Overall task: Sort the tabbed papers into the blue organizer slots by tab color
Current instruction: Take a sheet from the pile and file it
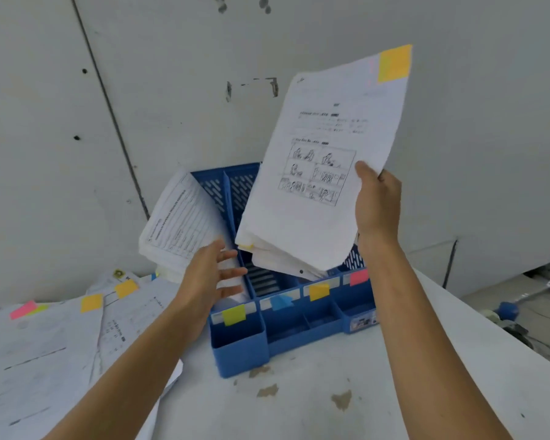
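The blue organizer [240, 344] stands on the white table against the wall, its slots marked at the front with a yellow-green tab [234, 314], a blue tab [281, 302], an orange tab [318, 291] and a pink tab [359, 276]. My right hand [377, 201] grips a printed sheet with an orange tab [326, 160] by its right edge, held tilted above the orange-marked slot, where other papers lean. My left hand [211, 277] hovers with fingers spread beside the papers [181, 227] leaning in the leftmost slot.
A loose pile of tabbed papers [45, 344] with orange, pink and yellow-green tabs covers the table's left side. The grey wall rises right behind the organizer. The table's right edge runs diagonally; beyond it the floor holds a blue wheel [507, 311] and cables.
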